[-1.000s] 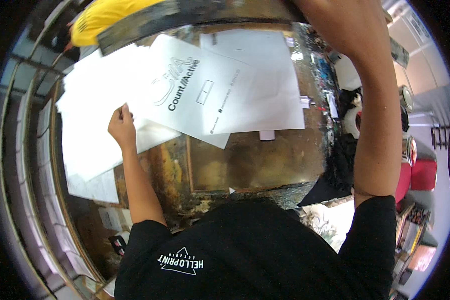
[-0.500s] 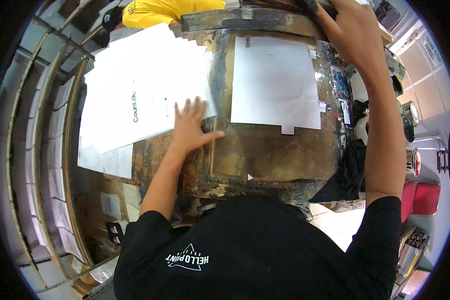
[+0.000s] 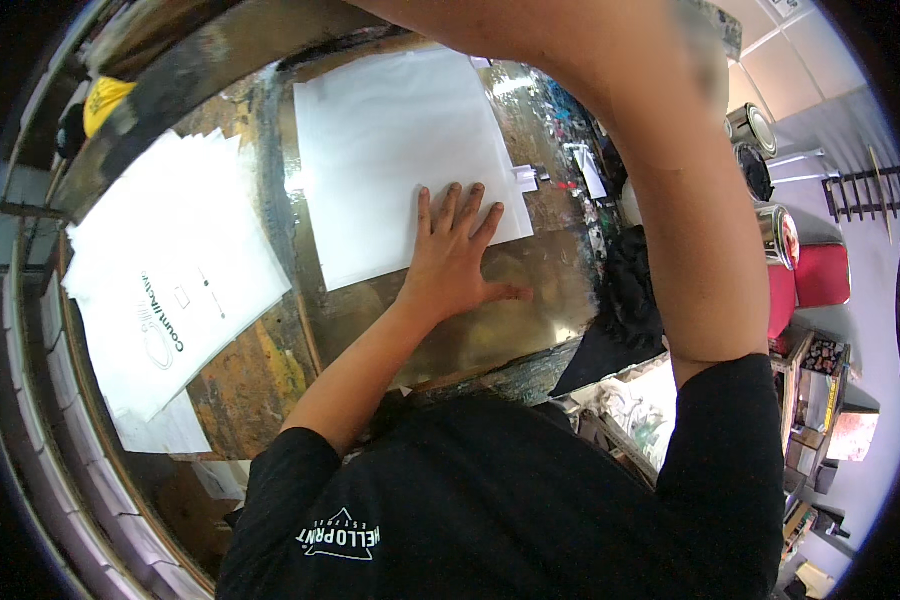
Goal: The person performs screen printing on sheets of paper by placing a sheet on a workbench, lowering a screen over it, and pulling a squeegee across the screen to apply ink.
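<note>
A blank white sheet [image 3: 385, 150] lies on the worn, paint-stained board [image 3: 470, 335] in front of me. My left hand [image 3: 452, 255] rests on its lower right part, palm down, fingers spread and thumb out to the right; it is open and holds nothing. My right forearm [image 3: 660, 190] rises on the right and bends left across the top, over the far end of the board. The right hand is beyond the top edge. To the left lies a fanned pile of white sheets [image 3: 170, 270] with dark print. Beyond both runs a dark, stained frame edge [image 3: 185, 85].
Black cloth [image 3: 620, 300] hangs at the board's right edge, near a folded white strip [image 3: 588, 170]. Several paint cans [image 3: 778, 238] stand further right, before a red chair [image 3: 822, 275]. A rack of shelves [image 3: 45, 400] lines the left. Someone's yellow garment [image 3: 105, 102] shows far left.
My left hand has gone from the printed pile to the blank sheet. My right hand, earlier on the dark frame, has left the view. The dark frame edge looks nearer, and the view has turned.
</note>
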Demonstrator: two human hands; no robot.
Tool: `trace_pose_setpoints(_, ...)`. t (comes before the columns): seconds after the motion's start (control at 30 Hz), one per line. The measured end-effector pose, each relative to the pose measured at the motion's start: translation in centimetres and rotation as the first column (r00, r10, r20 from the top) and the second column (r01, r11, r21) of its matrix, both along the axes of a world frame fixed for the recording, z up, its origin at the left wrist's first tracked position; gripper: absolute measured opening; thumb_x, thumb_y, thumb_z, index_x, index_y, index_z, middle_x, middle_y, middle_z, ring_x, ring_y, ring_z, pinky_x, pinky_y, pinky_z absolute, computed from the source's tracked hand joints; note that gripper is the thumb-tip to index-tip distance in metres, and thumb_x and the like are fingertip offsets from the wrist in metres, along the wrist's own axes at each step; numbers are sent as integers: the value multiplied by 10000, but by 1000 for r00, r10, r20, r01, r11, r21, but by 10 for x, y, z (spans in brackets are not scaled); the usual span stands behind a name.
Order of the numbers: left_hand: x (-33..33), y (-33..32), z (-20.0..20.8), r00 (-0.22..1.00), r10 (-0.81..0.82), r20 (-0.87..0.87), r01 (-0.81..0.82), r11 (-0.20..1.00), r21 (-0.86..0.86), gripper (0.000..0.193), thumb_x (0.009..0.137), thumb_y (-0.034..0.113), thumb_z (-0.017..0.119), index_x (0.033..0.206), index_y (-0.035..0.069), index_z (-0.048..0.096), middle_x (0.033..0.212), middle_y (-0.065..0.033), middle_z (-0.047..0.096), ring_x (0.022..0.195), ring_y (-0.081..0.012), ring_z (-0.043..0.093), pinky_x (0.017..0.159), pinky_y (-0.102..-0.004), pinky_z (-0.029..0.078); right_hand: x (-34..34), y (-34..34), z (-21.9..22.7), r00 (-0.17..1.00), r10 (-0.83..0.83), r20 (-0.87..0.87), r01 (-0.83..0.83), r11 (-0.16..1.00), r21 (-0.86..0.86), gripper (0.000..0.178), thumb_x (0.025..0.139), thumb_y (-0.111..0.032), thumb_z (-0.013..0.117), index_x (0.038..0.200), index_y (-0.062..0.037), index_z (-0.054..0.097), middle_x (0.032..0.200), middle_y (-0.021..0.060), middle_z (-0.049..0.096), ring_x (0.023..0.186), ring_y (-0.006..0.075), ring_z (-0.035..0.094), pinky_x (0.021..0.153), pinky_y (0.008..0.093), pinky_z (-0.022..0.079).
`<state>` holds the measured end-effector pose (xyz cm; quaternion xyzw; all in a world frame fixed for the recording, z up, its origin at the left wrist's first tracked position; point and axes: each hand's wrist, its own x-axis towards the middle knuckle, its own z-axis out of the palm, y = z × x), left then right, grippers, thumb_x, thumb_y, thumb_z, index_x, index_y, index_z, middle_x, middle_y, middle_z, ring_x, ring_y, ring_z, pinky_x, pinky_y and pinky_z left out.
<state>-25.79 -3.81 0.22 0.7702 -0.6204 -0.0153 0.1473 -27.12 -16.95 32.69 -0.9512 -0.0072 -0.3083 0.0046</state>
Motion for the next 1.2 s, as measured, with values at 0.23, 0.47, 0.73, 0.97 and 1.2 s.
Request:
trace_pose_setpoints(0.23,3,-2,4,998,-63,14,62,998,15,1276,703,995,557,1619,112,443,1695,-204,334,1556,-467,281,1248,-769,70,7,-5,5,998,7,67,-6,1000,-17,668,1088,-622,415,777,-83,660,636,25,578,534,124,488,526,302,437)
trace_pose_setpoints(0.47,4,1,4,998,-68,16,69,975,-210,1246,701,871,741,1633,112,410,1688,-218,342,1536,-465,316,1269,-715,128,18,4,-4,995,-63,82,64,998,-14,628,1087,-581,435,782,-75,650,639,20,565,522,119,461,505,292,422)
trace_pose_setpoints(0.73,92,158,144,338,-168,-926,-784,493,-376,898,756,95,953,1496,-66,470,1302,-196,679,1111,-253,712,967,-336,605,-9,-4,-54,992,63,-110,-69,996,-48,511,883,-365,778,1232,-40,593,978,169,685,991,383,665,866,536,517)
trace_pose_setpoints(0.97,42,206,50,544,330,-772,-713,667,-218,1112,633,375,1038,1538,-25,530,1212,-120,751,1170,-238,678,1086,-442,474,-27,-3,-207,936,23,-351,-10,999,38,578,743,-65,789,1267,-100,548,1192,93,588,1165,318,566,958,567,382)
trace_pose_setpoints(1.2,49,217,5,783,539,-312,-614,751,-243,1226,582,622,963,1548,-1,538,990,-62,695,897,-245,578,968,-408,326,131,-81,-251,973,-217,-73,204,966,-161,519,776,-133,829,1221,-125,562,1154,57,609,1153,281,594,970,551,374)
